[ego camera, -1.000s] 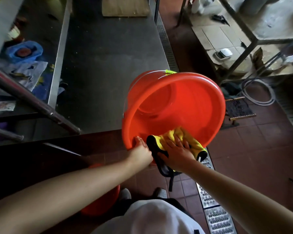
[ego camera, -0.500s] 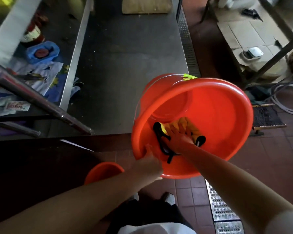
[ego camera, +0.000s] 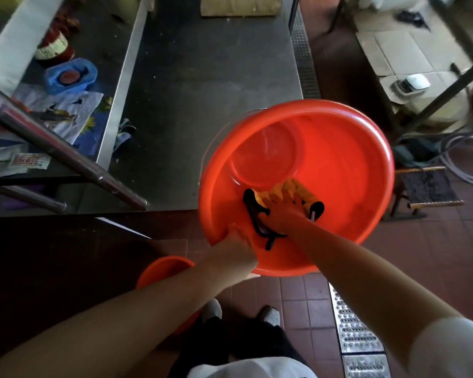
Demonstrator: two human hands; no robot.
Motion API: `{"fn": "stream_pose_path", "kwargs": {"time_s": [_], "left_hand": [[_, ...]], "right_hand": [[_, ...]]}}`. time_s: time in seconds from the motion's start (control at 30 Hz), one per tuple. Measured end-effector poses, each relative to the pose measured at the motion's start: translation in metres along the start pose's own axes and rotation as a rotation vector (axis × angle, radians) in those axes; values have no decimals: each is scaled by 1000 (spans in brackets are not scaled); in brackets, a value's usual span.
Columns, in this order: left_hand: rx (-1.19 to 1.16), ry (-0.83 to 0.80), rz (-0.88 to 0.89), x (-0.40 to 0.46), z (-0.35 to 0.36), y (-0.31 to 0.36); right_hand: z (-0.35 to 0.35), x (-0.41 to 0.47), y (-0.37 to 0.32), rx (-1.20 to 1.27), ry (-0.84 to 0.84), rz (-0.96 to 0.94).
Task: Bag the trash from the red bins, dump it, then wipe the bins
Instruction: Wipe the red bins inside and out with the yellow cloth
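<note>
A large red bin (ego camera: 347, 165) is tilted with its open mouth toward me, held in the air at the corner of a steel table. My left hand (ego camera: 234, 248) grips its near rim. My right hand (ego camera: 281, 214) is inside the bin, pressing a yellow cloth (ego camera: 298, 190) with black trim against the inner wall just below the round bottom. The bin's inside holds nothing else. A second red bin (ego camera: 161, 268) stands on the floor under my left forearm, mostly hidden.
A steel table (ego camera: 210, 85) lies ahead, with a cardboard box (ego camera: 241, 5) at its far edge. A lower shelf at left holds a blue container (ego camera: 70, 76) and papers. Metal floor grating (ego camera: 352, 331) runs at right, and hoses and a metal rack stand beyond.
My right hand has pushed the yellow cloth from the near rim deeper into the bin, toward its bottom. My left hand keeps its hold on the rim.
</note>
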State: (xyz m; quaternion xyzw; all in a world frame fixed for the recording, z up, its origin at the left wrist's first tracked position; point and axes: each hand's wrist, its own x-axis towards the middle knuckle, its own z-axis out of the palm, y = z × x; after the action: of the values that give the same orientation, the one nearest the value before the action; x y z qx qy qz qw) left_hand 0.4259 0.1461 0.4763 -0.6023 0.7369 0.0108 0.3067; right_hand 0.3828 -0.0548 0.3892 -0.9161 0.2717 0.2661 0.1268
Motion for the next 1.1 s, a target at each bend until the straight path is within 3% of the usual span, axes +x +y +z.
{"fn": "stream_pose_path", "kwargs": {"time_s": [0.1,0.2,0.5,0.73,0.9,1.0,1.1], "left_hand": [[-100,-22,-2,-2,-2,-3],[-196,-61,-73,-4,-8,-5],[-19,-74,-20,-18,-28,-19],[95,-103,-147,-40,-26,-52],[342,-172,-222,-62,-33,-84],[443,-211,-210,-67,-41,-93],[350,-219,-229,-63,-40,-83]], "right_hand": [[-1,-31,-6,25,-49,-26],[3,-76,-8,77,13,-94],[14,-161,-2,-143,49,-206],[-12,-160,3,-327,83,-195],[-34,-168,8,-606,279,-209],[-39,-165,2,-663,176,-195],[-42,-170,-5,-674,191,-144]]}}
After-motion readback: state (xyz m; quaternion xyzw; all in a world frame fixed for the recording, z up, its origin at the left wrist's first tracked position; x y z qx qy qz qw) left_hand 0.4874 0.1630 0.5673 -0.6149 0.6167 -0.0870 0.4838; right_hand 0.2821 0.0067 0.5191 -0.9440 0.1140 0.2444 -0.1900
